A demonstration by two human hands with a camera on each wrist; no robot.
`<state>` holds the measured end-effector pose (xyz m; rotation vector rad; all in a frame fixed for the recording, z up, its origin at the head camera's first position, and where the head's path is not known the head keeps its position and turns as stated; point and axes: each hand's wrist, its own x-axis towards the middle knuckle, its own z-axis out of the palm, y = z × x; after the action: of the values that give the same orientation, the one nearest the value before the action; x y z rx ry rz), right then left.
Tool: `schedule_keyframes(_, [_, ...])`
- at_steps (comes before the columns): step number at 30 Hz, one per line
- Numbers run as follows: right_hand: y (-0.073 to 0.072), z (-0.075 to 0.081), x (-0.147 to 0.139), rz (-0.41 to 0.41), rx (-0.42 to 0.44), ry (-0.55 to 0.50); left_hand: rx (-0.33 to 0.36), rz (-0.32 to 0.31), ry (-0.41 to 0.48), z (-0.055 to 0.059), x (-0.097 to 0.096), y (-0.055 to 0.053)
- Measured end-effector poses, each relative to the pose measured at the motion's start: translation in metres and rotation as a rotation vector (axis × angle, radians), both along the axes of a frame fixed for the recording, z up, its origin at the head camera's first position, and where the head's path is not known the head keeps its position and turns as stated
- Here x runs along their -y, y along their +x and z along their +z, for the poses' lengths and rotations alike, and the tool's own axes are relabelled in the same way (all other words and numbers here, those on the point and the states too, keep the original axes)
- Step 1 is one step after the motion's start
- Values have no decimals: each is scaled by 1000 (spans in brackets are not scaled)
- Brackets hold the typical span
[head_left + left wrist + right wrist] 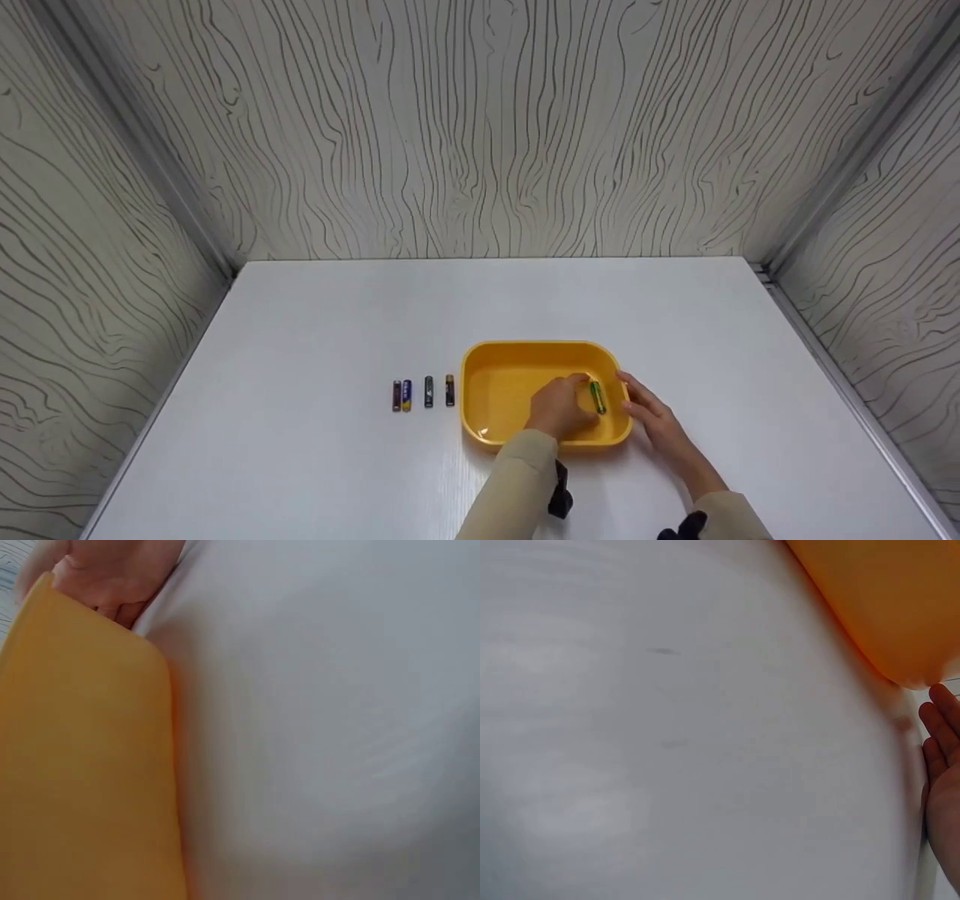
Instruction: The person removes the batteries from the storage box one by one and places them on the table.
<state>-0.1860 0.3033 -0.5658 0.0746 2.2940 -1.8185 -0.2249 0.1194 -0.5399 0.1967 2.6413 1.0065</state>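
Note:
A green battery (598, 397) stands out inside the yellow tray (499, 382), near its right end. My left hand (556, 407) reaches in over the front rim, thumb and forefinger curved toward the battery's two ends, fingertips right at them. At the tray's right side, my right hand (660, 427) touches the outer wall with its fingers fairly straight. The right wrist view shows the right hand's extended fingers (941, 727) meeting the tray's edge. The left wrist view is largely filled by the tray's outer wall (90, 750) and the white table.
Left of the tray, several batteries stand in a short row: a dark red one (397, 396), a blue and yellow one (407, 395), a dark one (429, 391) and a black and gold one (450, 390). Wood-patterned panels (480, 135) enclose the white table (322, 315).

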Motion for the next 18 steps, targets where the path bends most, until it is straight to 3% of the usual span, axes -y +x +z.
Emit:
schedule_keyframes(6, [0, 1, 1, -6, 4, -4, -47, -11, -78, -2, -1, 0])
schedule_keyframes(13, [1, 1, 1, -7, -27, -13, -161, -80, -279, -3, -7, 1])
schedule_keyframes(18, [1, 1, 3, -11, -12, 5, -178, -115, -389, -2, -10, 1])
